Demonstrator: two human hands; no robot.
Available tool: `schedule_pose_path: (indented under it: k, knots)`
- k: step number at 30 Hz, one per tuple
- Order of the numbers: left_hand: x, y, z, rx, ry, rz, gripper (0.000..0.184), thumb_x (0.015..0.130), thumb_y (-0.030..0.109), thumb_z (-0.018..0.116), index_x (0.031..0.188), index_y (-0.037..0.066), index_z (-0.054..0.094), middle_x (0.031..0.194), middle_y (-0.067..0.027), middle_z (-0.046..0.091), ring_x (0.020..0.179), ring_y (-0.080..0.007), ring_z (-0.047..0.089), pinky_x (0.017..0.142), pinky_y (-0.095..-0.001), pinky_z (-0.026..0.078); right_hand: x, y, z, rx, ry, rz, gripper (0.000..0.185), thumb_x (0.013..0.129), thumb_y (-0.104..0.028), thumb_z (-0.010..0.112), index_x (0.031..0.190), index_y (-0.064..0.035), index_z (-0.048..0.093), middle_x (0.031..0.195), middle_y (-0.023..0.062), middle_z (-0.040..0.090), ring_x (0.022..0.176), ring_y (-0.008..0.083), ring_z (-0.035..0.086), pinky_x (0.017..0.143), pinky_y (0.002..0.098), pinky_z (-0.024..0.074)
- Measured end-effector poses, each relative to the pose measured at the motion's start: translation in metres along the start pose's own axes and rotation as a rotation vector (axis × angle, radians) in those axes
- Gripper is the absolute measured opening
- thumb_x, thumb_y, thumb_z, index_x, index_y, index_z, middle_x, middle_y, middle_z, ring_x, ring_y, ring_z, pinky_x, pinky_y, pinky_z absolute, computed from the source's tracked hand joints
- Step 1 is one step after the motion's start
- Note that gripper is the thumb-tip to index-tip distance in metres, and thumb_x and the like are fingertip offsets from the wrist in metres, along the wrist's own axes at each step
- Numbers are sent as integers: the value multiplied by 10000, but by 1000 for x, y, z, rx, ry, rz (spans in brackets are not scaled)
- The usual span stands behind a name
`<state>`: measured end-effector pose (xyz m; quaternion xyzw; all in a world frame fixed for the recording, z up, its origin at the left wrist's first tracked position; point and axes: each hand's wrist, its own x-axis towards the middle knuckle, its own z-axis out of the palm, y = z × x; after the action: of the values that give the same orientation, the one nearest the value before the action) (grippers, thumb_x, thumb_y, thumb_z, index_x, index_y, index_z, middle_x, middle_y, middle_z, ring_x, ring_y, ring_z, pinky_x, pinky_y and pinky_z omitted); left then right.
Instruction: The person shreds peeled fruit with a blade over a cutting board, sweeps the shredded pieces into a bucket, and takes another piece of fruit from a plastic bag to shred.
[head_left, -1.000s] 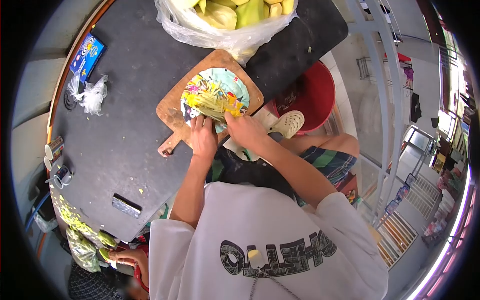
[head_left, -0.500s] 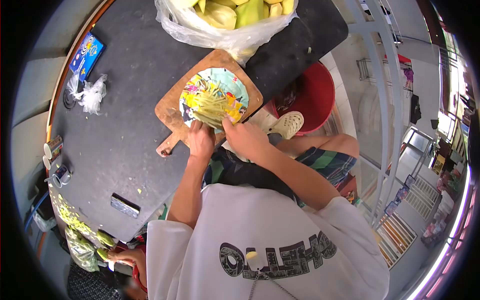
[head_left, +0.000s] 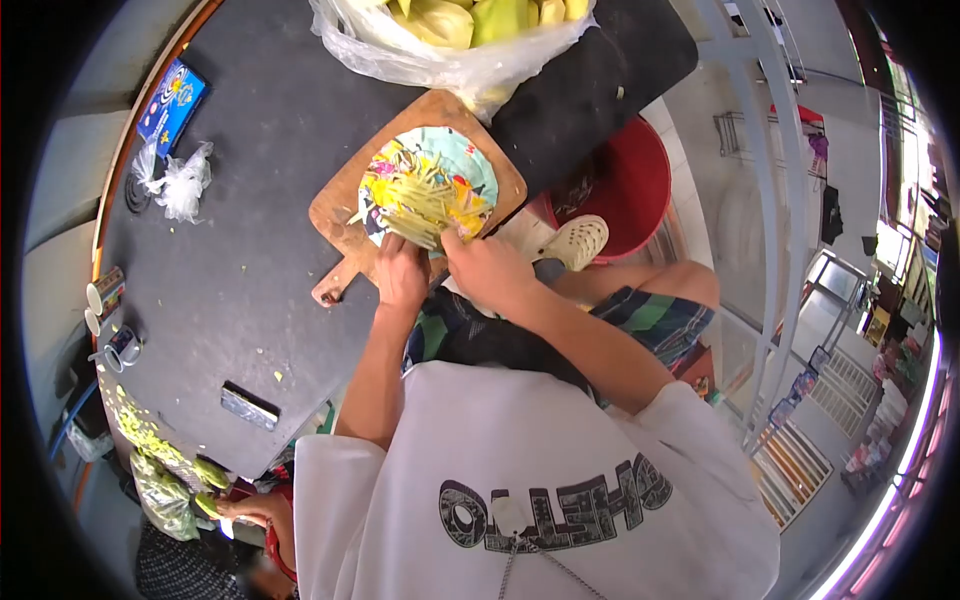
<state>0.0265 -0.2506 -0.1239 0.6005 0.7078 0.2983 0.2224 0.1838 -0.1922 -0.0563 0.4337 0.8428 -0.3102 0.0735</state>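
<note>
A round plate [head_left: 473,158] with a bright cartoon pattern lies on a wooden cutting board [head_left: 335,205]. Pale green-yellow strips [head_left: 420,205] of fruit or vegetable are heaped on it, and a few poke past its left edge. At the plate's near rim, my left hand [head_left: 402,273] is closed with its fingers curled. Close beside it, my right hand [head_left: 488,270] is also closed, thumb and fingers pressed together by the near end of the strips. What either hand grips is hidden by the fingers.
Beyond the board stands a plastic bag [head_left: 400,65] of peeled fruit pieces. A red bucket [head_left: 640,190] is to the right below the table. On the dark table [head_left: 260,270] lie a phone [head_left: 250,406], mugs [head_left: 122,347] and a blue box [head_left: 172,105]. Another person's hand [head_left: 245,508] is lower left.
The strips have shifted and spread on the plate, with some now sticking out at its left. My hands have moved slightly up and stay closed at the near rim.
</note>
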Motion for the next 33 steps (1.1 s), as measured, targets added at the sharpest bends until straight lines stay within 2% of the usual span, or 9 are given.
schedule_pose_path:
  k: [2, 5, 11, 13, 14, 16, 22, 26, 33]
  knots:
    - [8, 2, 2, -26, 54, 41, 175, 712, -82, 700, 863, 5, 681, 848, -156, 656, 800, -369, 643, 688, -446, 534, 7, 3, -3, -11, -75, 36, 329, 923, -177, 548, 1190, 14, 524, 615, 199, 633, 585, 401, 664, 524, 523, 536]
    - [3, 1, 3, -14, 22, -11, 209, 680, -83, 703, 872, -2, 688, 860, -164, 661, 790, -375, 649, 696, -450, 539, 6, 9, 4, -20, -34, 17, 304, 924, -178, 550, 1164, 7, 525, 635, 207, 640, 599, 401, 666, 527, 518, 533]
    - [-1, 5, -1, -45, 28, -17, 166, 720, -79, 701, 868, -6, 685, 855, -167, 649, 810, -382, 642, 704, -450, 534, -1, 5, 10, 31, -61, 26, 356, 925, -187, 554, 1212, 22, 517, 637, 211, 639, 604, 406, 664, 533, 517, 532]
    - [11, 6, -2, -30, 34, -26, 161, 721, -79, 701, 865, -9, 685, 864, -169, 646, 825, -383, 640, 711, -452, 534, 8, 10, 10, -1, -8, 30, 149, 910, -160, 543, 969, -28, 509, 689, 215, 667, 661, 401, 693, 565, 516, 549]
    - [11, 8, -7, -42, 19, -36, 155, 722, -77, 703, 862, -12, 683, 877, -171, 644, 843, -381, 639, 720, -454, 533, 9, 10, 13, 2, -9, 27, 149, 910, -160, 543, 969, -28, 509, 689, 215, 667, 661, 401, 693, 565, 516, 549]
    - [5, 11, -10, -59, -1, -44, 149, 724, -75, 704, 859, -15, 682, 891, -173, 642, 861, -380, 638, 728, -455, 532, 8, 12, 13, 25, -11, 29, 291, 912, -176, 571, 1125, 15, 516, 626, 218, 631, 612, 406, 670, 537, 530, 529]
    - [-1, -1, -2, -63, 54, 18, 153, 732, -64, 713, 871, -6, 691, 861, -161, 636, 842, -370, 632, 723, -455, 528, 5, -5, -4, 22, -96, 28, 393, 918, -187, 561, 1250, 16, 505, 650, 214, 644, 626, 410, 672, 556, 537, 532]
    - [5, 1, -3, -39, 17, -12, 178, 721, -71, 709, 885, -3, 698, 841, -156, 636, 818, -366, 629, 709, -454, 528, 6, 18, 14, 79, -44, 29, 382, 920, -188, 561, 1238, 15, 506, 680, 216, 656, 647, 418, 672, 574, 546, 530]
    - [-5, 1, -4, -52, 17, -6, 177, 720, -83, 694, 879, -4, 693, 838, -153, 633, 812, -357, 629, 696, -448, 526, 2, 4, 6, 23, -153, 77, 382, 926, -187, 555, 1248, 10, 506, 696, 220, 663, 655, 413, 675, 586, 548, 532]
